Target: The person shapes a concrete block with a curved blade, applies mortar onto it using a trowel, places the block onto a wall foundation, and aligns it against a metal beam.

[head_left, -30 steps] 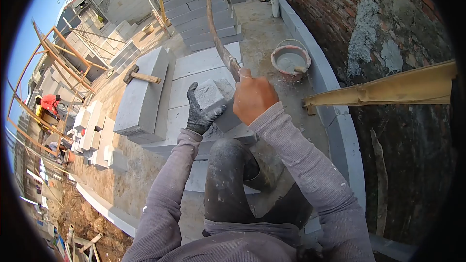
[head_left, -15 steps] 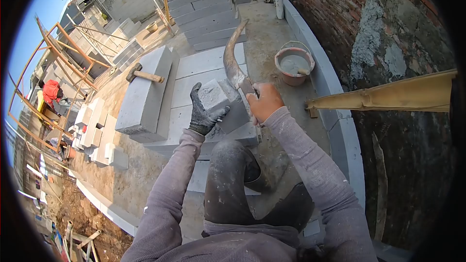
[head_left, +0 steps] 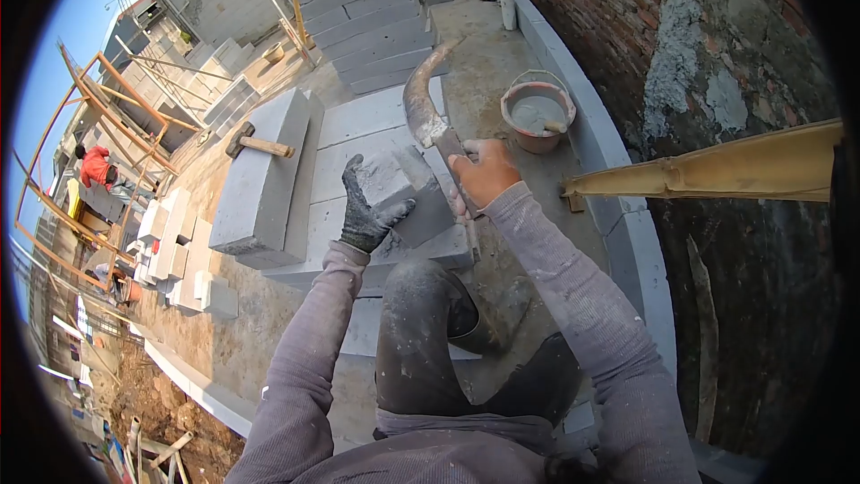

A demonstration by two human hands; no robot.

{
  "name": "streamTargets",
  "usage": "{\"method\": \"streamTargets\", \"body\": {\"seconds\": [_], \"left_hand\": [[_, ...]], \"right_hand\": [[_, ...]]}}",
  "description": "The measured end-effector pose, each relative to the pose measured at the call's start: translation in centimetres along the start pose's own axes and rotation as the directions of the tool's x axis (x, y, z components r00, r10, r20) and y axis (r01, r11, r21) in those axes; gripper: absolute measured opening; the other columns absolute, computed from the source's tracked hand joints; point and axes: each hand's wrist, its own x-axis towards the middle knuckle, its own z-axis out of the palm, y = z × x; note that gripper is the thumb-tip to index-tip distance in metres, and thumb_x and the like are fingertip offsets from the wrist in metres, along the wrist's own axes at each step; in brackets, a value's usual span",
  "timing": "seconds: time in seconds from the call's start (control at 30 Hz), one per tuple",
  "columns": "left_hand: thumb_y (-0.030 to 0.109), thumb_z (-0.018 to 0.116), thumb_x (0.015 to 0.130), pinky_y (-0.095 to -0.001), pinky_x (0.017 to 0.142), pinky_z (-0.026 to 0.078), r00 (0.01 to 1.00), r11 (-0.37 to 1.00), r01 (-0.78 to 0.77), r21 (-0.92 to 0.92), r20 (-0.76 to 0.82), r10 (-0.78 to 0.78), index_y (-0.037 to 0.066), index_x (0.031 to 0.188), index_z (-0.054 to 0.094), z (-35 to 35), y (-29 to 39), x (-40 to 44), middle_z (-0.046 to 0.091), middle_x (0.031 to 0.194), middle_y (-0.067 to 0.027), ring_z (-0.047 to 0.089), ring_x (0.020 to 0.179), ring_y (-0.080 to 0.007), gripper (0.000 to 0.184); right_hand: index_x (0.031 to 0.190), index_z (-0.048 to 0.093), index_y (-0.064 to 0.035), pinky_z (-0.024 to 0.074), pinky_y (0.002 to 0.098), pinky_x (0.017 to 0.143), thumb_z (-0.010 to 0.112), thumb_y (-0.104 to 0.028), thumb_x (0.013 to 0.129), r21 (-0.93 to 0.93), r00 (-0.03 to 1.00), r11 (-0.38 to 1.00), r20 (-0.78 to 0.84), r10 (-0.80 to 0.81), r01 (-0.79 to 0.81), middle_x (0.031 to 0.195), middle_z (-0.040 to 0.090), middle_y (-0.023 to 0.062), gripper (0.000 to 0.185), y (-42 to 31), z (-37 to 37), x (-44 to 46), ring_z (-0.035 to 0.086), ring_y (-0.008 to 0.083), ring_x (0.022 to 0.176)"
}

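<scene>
A small grey block (head_left: 432,213) sits between the hands, the gloved left hand (head_left: 365,212) spread open against its left side. The bare right hand (head_left: 486,174) grips a curved tool (head_left: 418,99) beside it. Beyond the right hand stands a bucket (head_left: 535,141) holding grey, wet-looking mix (head_left: 530,110), a stubby handle (head_left: 555,126) at its rim.

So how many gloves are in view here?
1: the dusty dark glove on the left hand, spread against the small block. The right hand, holding the curved tool, is bare. The distant worker in red may wear others; those hands are too small to tell.
</scene>
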Motion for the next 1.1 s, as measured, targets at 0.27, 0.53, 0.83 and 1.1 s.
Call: {"method": "streamTargets", "body": {"seconds": [0.27,0.53,0.83,1.1], "left_hand": [[0.022,0.095,0.066,-0.0422,0.110,0.044,0.998,0.994,0.062,-0.088,0.013,-0.061,0.009,0.152,0.012,-0.2,-1.0,-0.4,0.046,0.140,-0.0143,0.049,0.130,-0.0277,0.120],[0.017,0.094,0.067,-0.0437,0.109,0.046,0.994,0.939,0.113,-0.325,0.033,-0.108,0.012,0.153,0.010,0.4,0.9,-0.3,0.047,0.140,-0.0154,0.052,0.129,-0.0293,0.120],[0.011,0.091,0.068,-0.0438,0.107,0.048,0.997,0.950,0.070,-0.305,0.040,-0.061,0.014,0.153,0.009,0.4,0.0,-0.5,0.046,0.141,-0.0145,0.052,0.129,-0.0291,0.118],[0.015,0.093,0.067,-0.0432,0.108,0.047,0.998,0.968,0.055,-0.247,0.024,-0.050,0.013,0.153,0.010,0.3,-0.5,-0.5,0.046,0.139,-0.0134,0.051,0.128,-0.0283,0.120]], "right_hand": [[0.114,0.060,0.0145,0.0544,0.0334,0.049,0.058,-0.013,0.095,-0.158,0.997,0.985,-0.007,-0.076,0.074,0.066,0.068,0.0141,0.034,0.5,0.3,-2.6,0.066,0.0222,0.048],[0.116,0.060,0.0130,0.0497,0.0337,0.042,0.060,-0.014,0.095,-0.097,0.998,0.995,-0.058,-0.023,0.017,0.065,0.065,0.0139,0.034,1.1,-0.5,-5.6,0.062,0.0201,0.043],[0.114,0.061,0.0126,0.0516,0.0344,0.043,0.059,-0.012,0.094,-0.044,0.999,0.999,-0.041,-0.027,0.025,0.062,0.064,0.0126,0.032,1.8,-0.4,-4.3,0.063,0.0212,0.044],[0.113,0.060,0.0145,0.0498,0.0348,0.039,0.058,-0.012,0.095,-0.031,0.986,0.999,-0.165,-0.036,0.031,0.067,0.065,0.0142,0.032,-1.4,0.4,-3.1,0.063,0.0201,0.046]]}}
